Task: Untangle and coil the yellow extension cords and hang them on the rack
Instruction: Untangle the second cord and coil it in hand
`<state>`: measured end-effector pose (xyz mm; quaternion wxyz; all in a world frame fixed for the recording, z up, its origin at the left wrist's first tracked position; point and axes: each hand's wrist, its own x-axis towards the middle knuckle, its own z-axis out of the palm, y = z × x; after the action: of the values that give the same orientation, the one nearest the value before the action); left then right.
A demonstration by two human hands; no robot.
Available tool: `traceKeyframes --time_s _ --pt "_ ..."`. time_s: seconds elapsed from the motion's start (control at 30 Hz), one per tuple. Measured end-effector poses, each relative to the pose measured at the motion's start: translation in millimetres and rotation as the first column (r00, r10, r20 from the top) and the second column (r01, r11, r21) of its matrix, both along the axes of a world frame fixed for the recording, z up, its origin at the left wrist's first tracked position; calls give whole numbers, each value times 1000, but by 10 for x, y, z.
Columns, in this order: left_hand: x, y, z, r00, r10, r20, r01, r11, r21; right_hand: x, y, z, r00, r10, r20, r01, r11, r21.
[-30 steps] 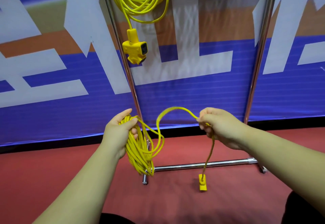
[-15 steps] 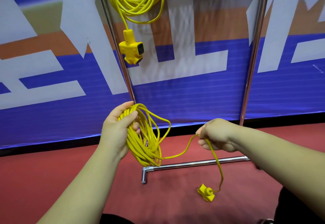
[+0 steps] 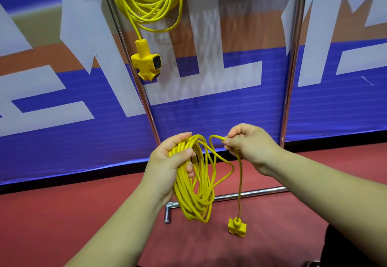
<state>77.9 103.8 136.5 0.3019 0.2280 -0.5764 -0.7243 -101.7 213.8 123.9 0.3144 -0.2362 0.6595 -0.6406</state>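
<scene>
A: Hands first. What did each have?

B: Left hand (image 3: 167, 162) was clenched around the top of the coil (image 3: 194, 183), thumb pressed over the bundled loops, which hung below the fist. Right hand (image 3: 249, 145) pinched the free tail (image 3: 240, 183) of the same cord between fingertips, just beside the left hand, with a small bend of cord rising between the 2.

A: And the end of that tail?

B: It dropped straight down from the right hand to a yellow end block (image 3: 237, 227), plug or socket, can't tell which. Whether it rested on the red floor (image 3: 62, 225) or hung just above it, can't tell either.

A: So how far along?

B: 1 cord looked done: hung coil (image 3: 146, 0) draped from the top of the rack (image 3: 129, 57), near the left upright, its 3-way socket block (image 3: 146, 61) dangling below against the blue banner (image 3: 209, 116). The rack's top bar was cut off by the frame, so the hook itself wasn't visible.

A: And the one in hand?

B: Nearly coiled, I'd judge. Most of its length was already gathered in the left hand, no knots visible, only 1 loose outer loop and the short tail left.

A: Remaining steps?

B: Probably lay the last bit onto the bundle, then lift it to the rack beside the first. No other loose cords were in view, so I couldn't say if more waited outside the frame.
</scene>
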Motion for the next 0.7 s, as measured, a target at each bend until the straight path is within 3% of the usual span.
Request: traceKeyframes --time_s 0.13,0.27,0.47,0.7 --pt "-56 14 -26 999 -27 26 26 998 56 81 70 138 989 123 -85 -131 988 -88" --pt "-91 41 -34 996 -88 16 87 995 54 141 136 272 960 214 -182 -231 970 -76" --pt "-159 68 -92 980 -128 152 153 975 -160 165 211 369 938 241 -249 -265 962 -67" --pt "-182 70 -119 934 -135 331 264 885 -384 121 256 420 918 248 -310 -265 964 -12"
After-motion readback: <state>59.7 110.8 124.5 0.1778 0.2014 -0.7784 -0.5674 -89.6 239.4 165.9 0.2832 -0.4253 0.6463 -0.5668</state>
